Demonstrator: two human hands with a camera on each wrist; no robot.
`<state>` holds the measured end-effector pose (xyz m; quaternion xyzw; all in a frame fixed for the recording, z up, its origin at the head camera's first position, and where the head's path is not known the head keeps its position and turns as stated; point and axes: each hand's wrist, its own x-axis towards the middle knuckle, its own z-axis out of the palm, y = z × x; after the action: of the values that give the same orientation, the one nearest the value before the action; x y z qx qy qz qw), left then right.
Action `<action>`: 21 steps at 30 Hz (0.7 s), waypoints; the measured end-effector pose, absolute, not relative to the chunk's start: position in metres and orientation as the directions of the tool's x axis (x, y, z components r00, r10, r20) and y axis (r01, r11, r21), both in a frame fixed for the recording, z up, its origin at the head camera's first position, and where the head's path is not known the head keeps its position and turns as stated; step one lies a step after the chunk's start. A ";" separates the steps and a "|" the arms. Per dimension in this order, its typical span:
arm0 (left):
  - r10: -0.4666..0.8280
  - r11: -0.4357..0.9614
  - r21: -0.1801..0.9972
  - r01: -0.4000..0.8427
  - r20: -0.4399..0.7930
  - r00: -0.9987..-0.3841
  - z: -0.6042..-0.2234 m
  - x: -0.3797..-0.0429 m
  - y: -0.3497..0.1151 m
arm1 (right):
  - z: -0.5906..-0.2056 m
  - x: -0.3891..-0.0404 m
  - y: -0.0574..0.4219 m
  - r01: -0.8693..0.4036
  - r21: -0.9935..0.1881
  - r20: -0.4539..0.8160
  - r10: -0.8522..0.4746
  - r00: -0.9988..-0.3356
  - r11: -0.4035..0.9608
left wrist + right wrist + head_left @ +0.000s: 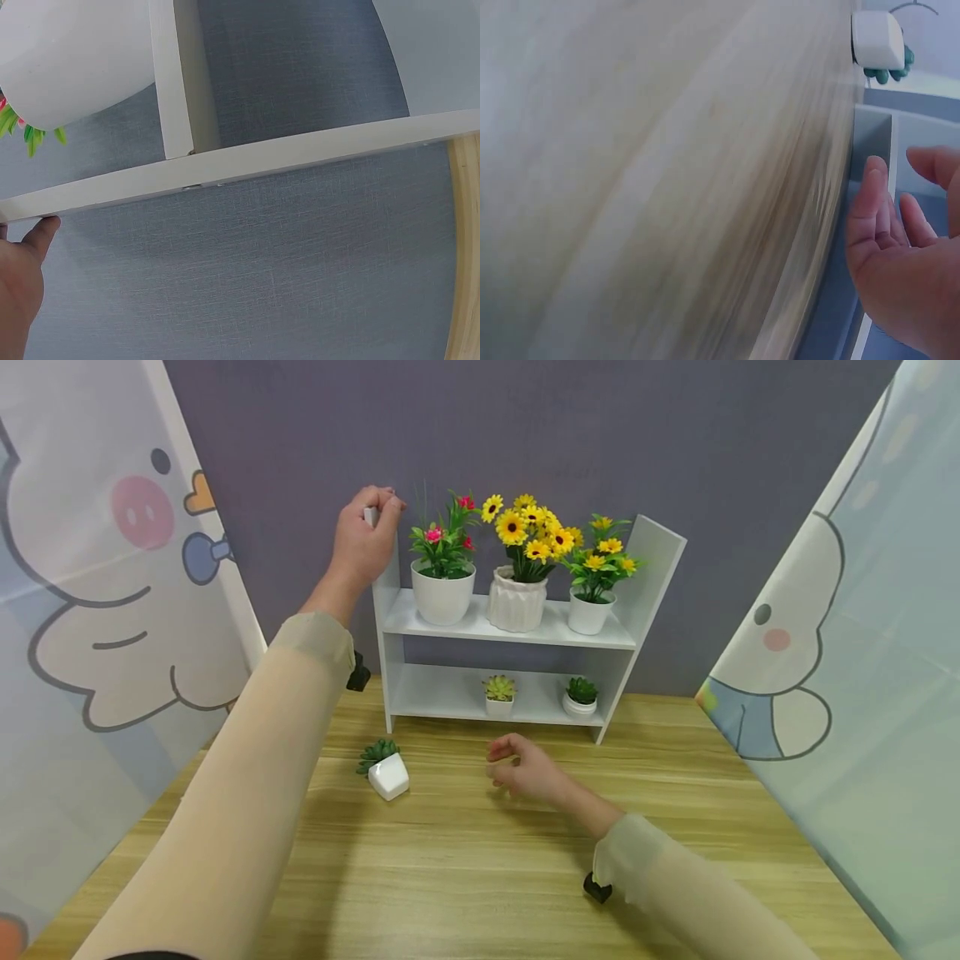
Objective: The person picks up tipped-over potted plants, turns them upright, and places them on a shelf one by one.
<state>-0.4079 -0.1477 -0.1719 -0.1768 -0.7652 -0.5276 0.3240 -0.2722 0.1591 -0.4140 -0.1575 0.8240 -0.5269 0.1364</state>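
My left hand [366,531] grips the top of the left side panel of a white two-tier shelf [472,622]. In the left wrist view, the thumb of that hand [21,281] lies against the panel's edge [300,150]. My right hand [528,768] hovers over the table in front of the shelf, fingers loosely bent and holding nothing. To its left, a green succulent in a white angular pot [389,777] lies tipped over on the table. The right wrist view shows that pot [877,39] beyond the fingers of the right hand [900,247].
On the upper tier stand a pot of red flowers [444,593], a ribbed vase of sunflowers [517,602] and a small pot of yellow flowers [589,612]. Two little succulents [499,700] sit below. A wood-grain table [450,877] carries everything; a grey wall [525,435] rises behind.
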 end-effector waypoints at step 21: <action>-0.068 0.366 0.701 0.612 0.676 -0.734 -0.172 -0.408 -0.148 | -0.414 -0.258 0.113 -0.168 -0.894 -0.095 -0.543 -0.834 0.415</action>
<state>-0.4081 -0.1481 -0.1721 -0.1781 -0.7627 -0.5342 0.3182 -0.2581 0.1131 -0.4143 -0.2169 0.8195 -0.4955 0.1891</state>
